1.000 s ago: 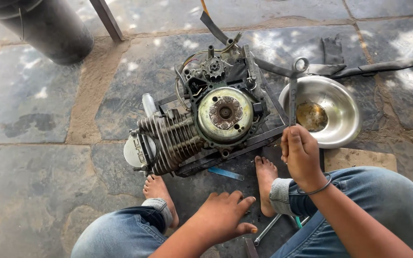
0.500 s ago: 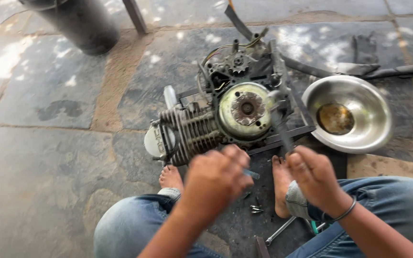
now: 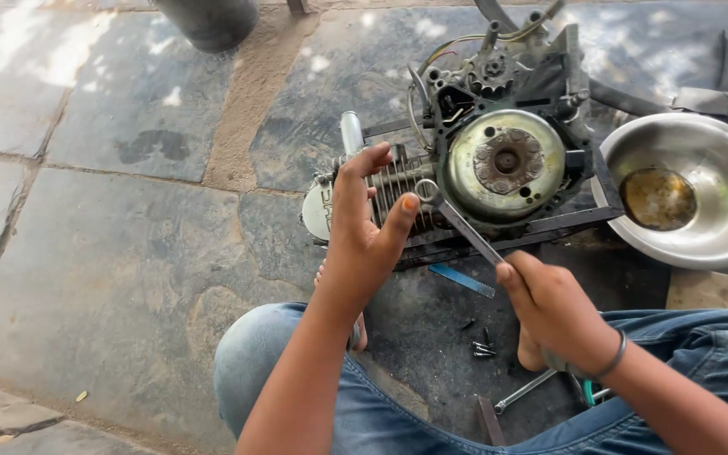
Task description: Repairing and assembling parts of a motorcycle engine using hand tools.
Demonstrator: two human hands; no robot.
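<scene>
Grimy finned engine (image 3: 473,168) with round silver flywheel; right hand (image 3: 554,307) grip closed on wrench (image 3: 457,221), left hand (image 3: 364,227) open.

steel bowl (image 3: 701,143): right edge cut off | engine fins (image 3: 398,181): behind left hand (image 3: 364,227)

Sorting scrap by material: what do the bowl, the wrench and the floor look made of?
Bowl: probably stainless steel, shiny and mirror-like. Wrench in the right hand: bare grey metal, dull sheen. Floor: stone slabs, matte, irregular joints.
</scene>
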